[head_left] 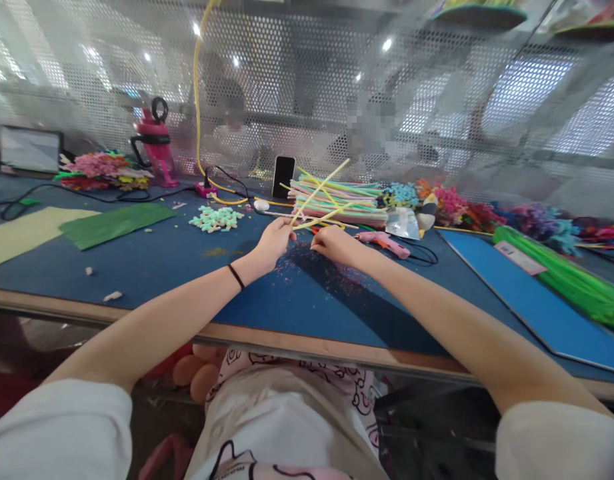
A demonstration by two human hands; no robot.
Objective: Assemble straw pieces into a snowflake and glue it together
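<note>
My left hand (278,241) pinches a few pale yellow pipe cleaners (320,191) near their lower ends. They cross one another and fan up to the right. My right hand (333,244) is just to the right, apart from the left, with its fingers pressed together. Whatever its fingertips hold, if anything, is hidden. Behind both hands lies a thick stack of pastel pipe cleaners (359,203). A pink glue gun (385,244) rests on the table to the right of my right hand.
Mint flower-like pieces (215,219) lie left of my hands, beside green (117,224) and pale yellow sheets (29,232). A phone (283,177) and a pink bottle (157,147) stand before the perforated metal screen (307,80). Bright green pipe cleaners (561,273) lie on a blue board (507,293).
</note>
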